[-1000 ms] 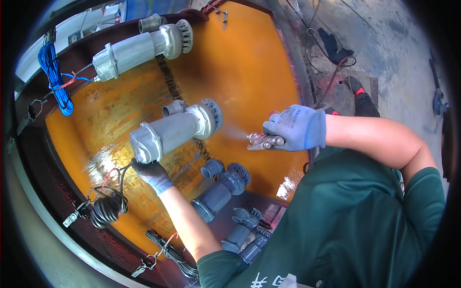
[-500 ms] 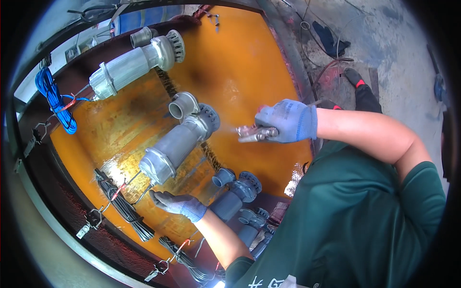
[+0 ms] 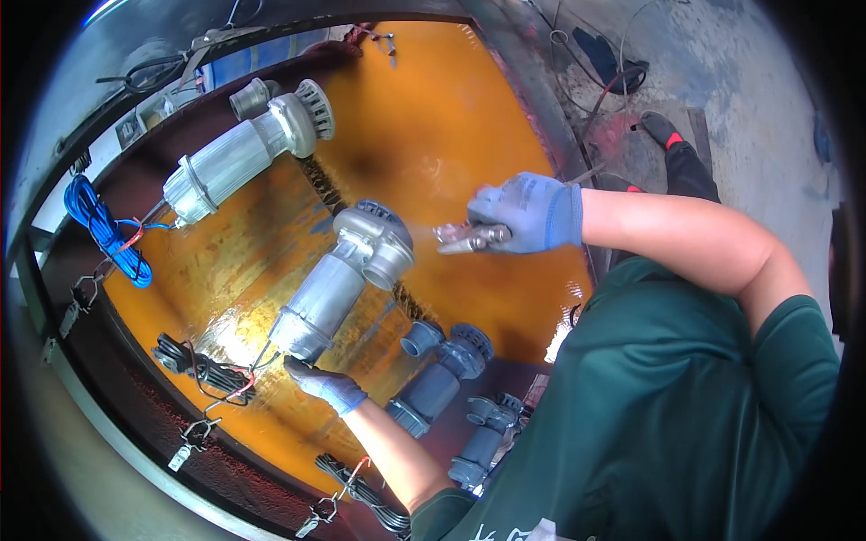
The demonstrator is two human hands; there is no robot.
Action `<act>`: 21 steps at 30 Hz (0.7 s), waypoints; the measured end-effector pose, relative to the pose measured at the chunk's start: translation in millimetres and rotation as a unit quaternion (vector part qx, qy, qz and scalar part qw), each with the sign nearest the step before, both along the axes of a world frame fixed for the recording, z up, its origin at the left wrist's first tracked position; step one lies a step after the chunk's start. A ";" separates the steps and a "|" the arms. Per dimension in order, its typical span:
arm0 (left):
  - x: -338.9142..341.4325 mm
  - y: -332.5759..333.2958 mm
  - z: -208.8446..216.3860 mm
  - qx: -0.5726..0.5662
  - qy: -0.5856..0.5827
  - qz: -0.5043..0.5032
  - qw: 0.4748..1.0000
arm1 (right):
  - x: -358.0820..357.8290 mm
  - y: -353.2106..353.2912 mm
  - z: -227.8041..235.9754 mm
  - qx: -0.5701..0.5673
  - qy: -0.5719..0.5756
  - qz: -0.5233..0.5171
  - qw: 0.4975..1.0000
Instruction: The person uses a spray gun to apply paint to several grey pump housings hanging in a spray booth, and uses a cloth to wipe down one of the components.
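Observation:
A grey metal submersible pump (image 3: pixel 320 293) hangs tilted in front of me, with its round outlet toward the right and its slotted strainer end up. My left hand (image 3: pixel 327 386), in a blue-grey glove with dark fingertips, is at the pump's lower end. Its fingers are stretched out and seem to touch the pump's edge. In my gloved right hand (image 3: pixel 530 213) is a metal spray gun (image 3: pixel 474 239). Its nozzle points left at the strainer end, and a faint mist shows between them. A bundled black cable (image 3: pixel 206 370) hangs beside the pump's lower end.
Another pump (image 3: pixel 230 158) with a blue cable coil (image 3: pixel 106 230) hangs at the upper left. Bluish pumps (image 3: pixel 433 388) hang nearer me. Behind stands an orange stained panel (image 3: pixel 442 108). Hooks (image 3: pixel 194 437) line the dark rail. A hose (image 3: pixel 600 95) lies on the floor.
The middle pump has turned, its outlet swinging from the upper left to the right. My left hand has shifted slightly left; the spray gun has moved slightly up. The nearer pumps sit farther apart in view.

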State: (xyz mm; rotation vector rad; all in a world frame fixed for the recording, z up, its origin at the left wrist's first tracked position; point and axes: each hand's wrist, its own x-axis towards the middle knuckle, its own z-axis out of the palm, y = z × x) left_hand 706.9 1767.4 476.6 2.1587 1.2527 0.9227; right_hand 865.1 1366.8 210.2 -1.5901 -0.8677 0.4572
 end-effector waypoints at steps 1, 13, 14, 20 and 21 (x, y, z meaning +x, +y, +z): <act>11.7 -9.2 2.7 -0.008 0.008 0.010 1.000 | 5.6 -0.2 1.6 0.003 0.040 -0.006 0.999; 62.7 19.4 16.3 -0.105 0.054 -0.021 0.993 | 34.3 1.8 12.0 0.007 0.085 0.000 0.996; 65.3 20.0 18.3 -0.098 0.061 0.005 0.993 | 40.5 0.9 15.8 -0.002 0.117 -0.021 0.993; 57.7 38.8 11.8 -0.132 -0.007 -0.039 0.990 | 43.0 -5.3 28.1 -0.076 0.101 0.130 0.983; 49.0 49.6 12.7 -0.120 -0.018 -0.071 0.990 | 43.0 -3.5 31.7 -0.073 0.096 0.171 0.978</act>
